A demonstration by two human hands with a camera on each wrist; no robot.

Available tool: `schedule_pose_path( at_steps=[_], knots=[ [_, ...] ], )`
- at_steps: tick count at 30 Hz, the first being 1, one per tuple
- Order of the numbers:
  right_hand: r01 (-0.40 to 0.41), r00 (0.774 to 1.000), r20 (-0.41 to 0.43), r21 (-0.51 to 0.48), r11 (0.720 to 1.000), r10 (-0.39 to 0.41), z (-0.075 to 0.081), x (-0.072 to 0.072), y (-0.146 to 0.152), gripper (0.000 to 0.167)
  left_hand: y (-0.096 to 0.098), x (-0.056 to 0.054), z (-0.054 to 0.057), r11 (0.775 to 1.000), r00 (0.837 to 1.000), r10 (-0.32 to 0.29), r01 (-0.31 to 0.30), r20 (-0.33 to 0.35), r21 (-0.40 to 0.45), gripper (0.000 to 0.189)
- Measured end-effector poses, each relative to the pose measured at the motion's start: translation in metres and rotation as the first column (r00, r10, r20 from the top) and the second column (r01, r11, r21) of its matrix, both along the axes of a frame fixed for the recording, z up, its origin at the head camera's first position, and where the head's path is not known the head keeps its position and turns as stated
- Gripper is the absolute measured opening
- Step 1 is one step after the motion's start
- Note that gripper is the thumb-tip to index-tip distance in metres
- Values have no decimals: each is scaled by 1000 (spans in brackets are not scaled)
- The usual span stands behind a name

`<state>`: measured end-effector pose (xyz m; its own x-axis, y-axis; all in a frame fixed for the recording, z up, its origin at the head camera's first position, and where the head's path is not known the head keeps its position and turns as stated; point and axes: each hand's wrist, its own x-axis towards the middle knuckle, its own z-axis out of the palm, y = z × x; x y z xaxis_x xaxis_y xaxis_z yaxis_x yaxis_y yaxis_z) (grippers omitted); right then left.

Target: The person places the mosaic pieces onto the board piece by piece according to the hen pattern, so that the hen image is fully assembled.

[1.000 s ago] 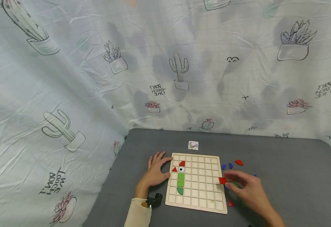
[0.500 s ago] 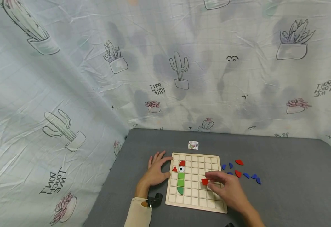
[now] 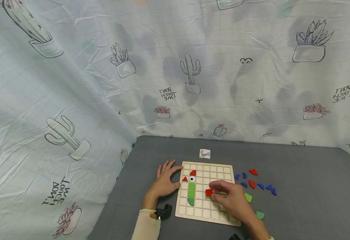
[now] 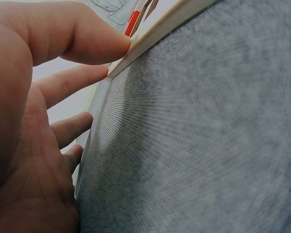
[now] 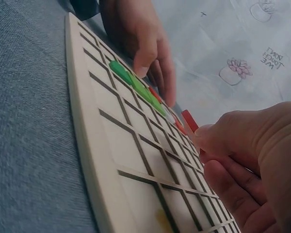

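Note:
My right hand [image 3: 230, 196] pinches a red square tile [image 3: 208, 193] between thumb and fingers, over the middle of a wooden grid board [image 3: 206, 219]. In the right wrist view the red tile [image 5: 189, 121] is held tilted above the cells, apart from the board. My left hand [image 3: 164, 183] touches the board's left edge with thumb and index finger, the other fingers spread; its thumb [image 4: 99, 43] is on the rim in the left wrist view. In the board's left columns sit a red quarter-round [image 3: 193, 173], a red triangle [image 3: 185, 179], an eye tile [image 3: 191, 179], green squares [image 3: 191, 190] and a green quarter-round [image 3: 191, 201].
Right of the board lie several blue pieces [image 3: 260, 186], red quarter-rounds [image 3: 252, 184], a light green square [image 3: 248, 197] and a green piece [image 3: 260, 215]. A small picture card [image 3: 204, 153] lies behind the board on the grey table [image 3: 306, 186]. A printed curtain [image 3: 222, 73] stands behind.
My right hand has carried the red square tile leftward from the board's right edge to over its middle. The loose pieces on the right are more exposed. The left hand has stayed in place.

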<state>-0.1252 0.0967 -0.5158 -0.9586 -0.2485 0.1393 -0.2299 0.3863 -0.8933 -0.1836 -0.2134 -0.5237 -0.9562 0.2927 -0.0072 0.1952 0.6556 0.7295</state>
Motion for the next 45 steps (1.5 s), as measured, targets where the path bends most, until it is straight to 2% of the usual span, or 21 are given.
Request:
schedule_pose_path(
  at_steps=[9,19,25,38,45],
  knots=[
    [11,1000,27,26,1000,-12,-3,-2,-7,34,0,0,1,1000,1000,7,-7,3,-8,65],
    [-27,998,-59,175,984,38,-5,-2,-9,33,1,0,1,1000,1000,17,-17,4,-12,66],
    [-28,996,-81,221,975,47,-5,-2,-10,35,2,0,1,1000,1000,19,-19,5,-18,66],
    [-36,988,-137,214,976,66,-8,-3,-9,41,3,0,1,1000,1000,19,-19,6,-19,65],
    [-49,991,-115,161,986,68,-3,-2,2,38,3,-1,0,1000,1000,16,-16,13,-23,65]
  ],
)
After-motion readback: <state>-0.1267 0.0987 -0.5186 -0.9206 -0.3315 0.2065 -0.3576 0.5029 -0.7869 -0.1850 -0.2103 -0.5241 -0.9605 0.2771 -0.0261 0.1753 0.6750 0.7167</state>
